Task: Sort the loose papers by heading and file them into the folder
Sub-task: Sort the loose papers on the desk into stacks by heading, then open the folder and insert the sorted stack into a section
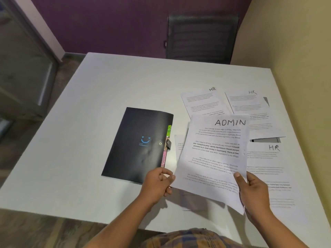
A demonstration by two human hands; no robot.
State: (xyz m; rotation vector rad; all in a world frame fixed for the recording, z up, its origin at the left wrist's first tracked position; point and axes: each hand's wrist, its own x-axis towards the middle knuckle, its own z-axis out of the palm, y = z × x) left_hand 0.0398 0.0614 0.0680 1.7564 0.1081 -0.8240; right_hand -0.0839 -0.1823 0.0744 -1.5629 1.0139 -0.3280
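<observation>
In the head view we hold the ADMIN sheet (213, 158) lifted just right of the folder (138, 144). The right grip (254, 190) clamps its near edge under the thumb, and the left grip (157, 183) pinches its left edge. We judge it light, limp and easily creased, so opposite edges suit. HR sheets (202, 102) lie farther right.

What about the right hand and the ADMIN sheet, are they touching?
Touching. The head view shows the right hand pinching the ADMIN sheet, thumb on top.
</observation>
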